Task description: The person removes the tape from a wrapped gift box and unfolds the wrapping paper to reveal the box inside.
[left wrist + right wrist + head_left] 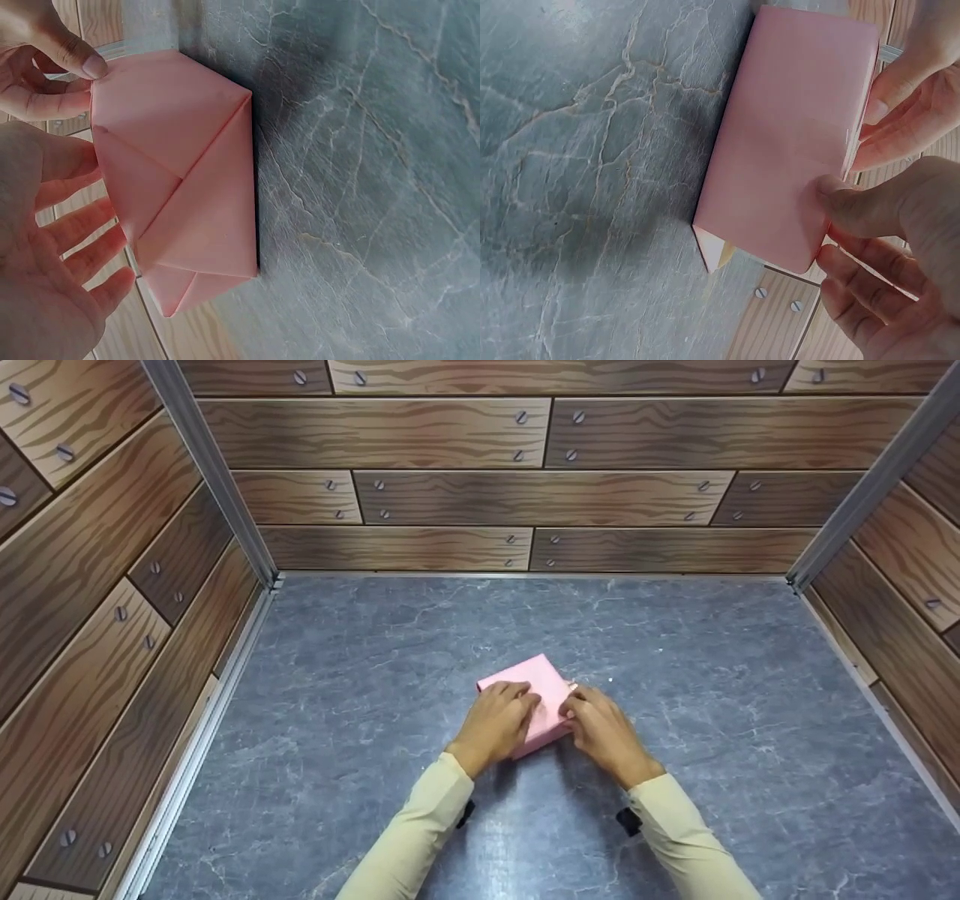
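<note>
A small box wrapped in pink paper rests on the grey tabletop. My left hand lies over its top left part, fingers resting along the upper edge. At its right edge my right hand pinches the wrapping paper. In the left wrist view one end of the pink box shows crossing triangular folds. The right wrist view shows a smooth pink side, with the right thumb against it near a corner. Below that side, a loose paper flap stands out, its pale inside visible.
Wood-pattern panels enclose the grey marbled tabletop at the back and both sides. Metal posts stand at the rear corners. A few tiny white specks lie right of the box.
</note>
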### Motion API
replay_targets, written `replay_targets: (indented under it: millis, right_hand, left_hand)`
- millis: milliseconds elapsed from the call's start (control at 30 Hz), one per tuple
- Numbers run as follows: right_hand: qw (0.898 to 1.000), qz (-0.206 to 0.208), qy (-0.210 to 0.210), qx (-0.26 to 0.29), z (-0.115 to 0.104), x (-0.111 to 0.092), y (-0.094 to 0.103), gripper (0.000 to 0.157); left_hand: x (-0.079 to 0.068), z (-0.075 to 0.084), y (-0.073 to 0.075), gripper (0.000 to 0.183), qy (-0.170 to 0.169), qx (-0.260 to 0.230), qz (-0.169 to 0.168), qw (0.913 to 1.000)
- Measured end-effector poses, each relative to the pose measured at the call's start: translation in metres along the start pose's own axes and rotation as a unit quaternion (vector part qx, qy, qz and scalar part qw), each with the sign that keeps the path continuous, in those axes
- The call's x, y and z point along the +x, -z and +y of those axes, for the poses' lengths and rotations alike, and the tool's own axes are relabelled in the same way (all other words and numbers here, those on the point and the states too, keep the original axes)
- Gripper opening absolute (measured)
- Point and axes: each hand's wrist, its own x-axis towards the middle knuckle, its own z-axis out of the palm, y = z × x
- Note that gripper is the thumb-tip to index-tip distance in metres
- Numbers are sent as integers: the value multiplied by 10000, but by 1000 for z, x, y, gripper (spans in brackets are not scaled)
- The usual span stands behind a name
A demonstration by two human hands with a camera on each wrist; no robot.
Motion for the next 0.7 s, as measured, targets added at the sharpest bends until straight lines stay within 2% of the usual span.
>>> replay_targets:
  millis: [200, 367, 533, 700]
  right_hand:
    - [9996, 125, -251, 76, 2, -2, -3, 16]
    - [9988, 355, -325, 18, 2, -6, -9, 18]
    - [9974, 383, -602, 29, 0, -5, -13, 14]
    - [9958, 327, -850, 58, -3, -3, -12, 26]
  left_hand:
    - [-2, 2, 1, 22, 43, 113, 153, 9998]
    - [-3, 3, 0, 21, 154, 166, 175, 9996]
    - [-5, 3, -2, 22, 196, 215, 237, 9993]
    - [-5, 4, -2, 19, 125, 321, 374, 9987]
